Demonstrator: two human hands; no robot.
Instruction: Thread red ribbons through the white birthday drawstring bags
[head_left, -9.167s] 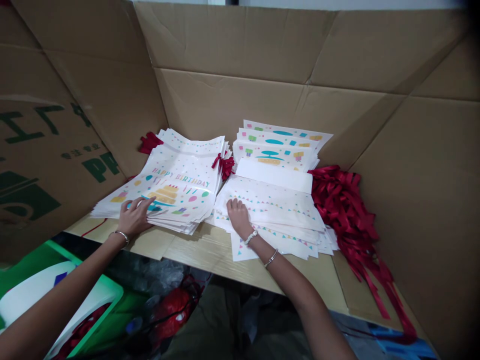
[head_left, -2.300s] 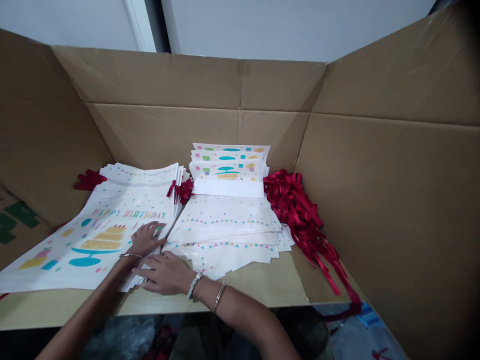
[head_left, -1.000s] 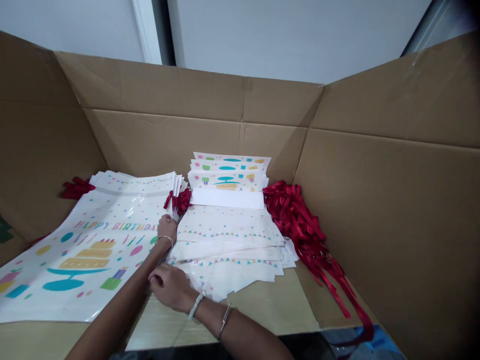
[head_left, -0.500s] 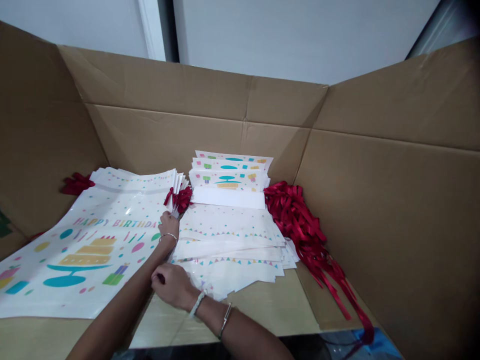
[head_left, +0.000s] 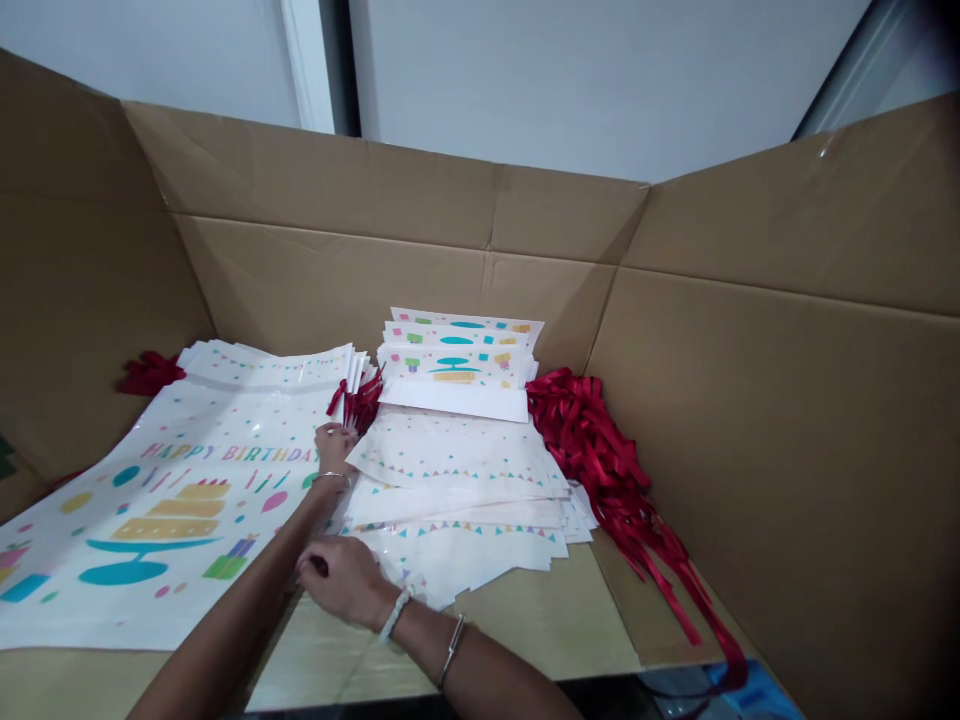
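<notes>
On the left lies a stack of white printed sheets [head_left: 247,420] with cake drawings and "HAPPY BIRTHDAY". My left hand [head_left: 335,447] is at its right edge, beside a small bunch of red ribbons [head_left: 364,402]; the fingers are closed, but what they pinch is too small to make out. Nearer to me, my right hand [head_left: 345,578] is curled just below the middle pile of sheets [head_left: 465,450], thumb and fingers together. Any thing inside that curl is hidden. Folded printed sheets [head_left: 454,365] stand at the back of the middle pile.
Tall cardboard walls [head_left: 337,270] surround the work surface [head_left: 555,620] at the left, back and right. A large heap of red ribbons [head_left: 600,440] lies right of the middle pile and trails over the front edge. More red ribbon [head_left: 152,373] shows at the far left.
The corner of an upper sheet in the middle pile now reaches further left, towards my left hand. My left hand has barely shifted, and my right hand has moved slightly left.
</notes>
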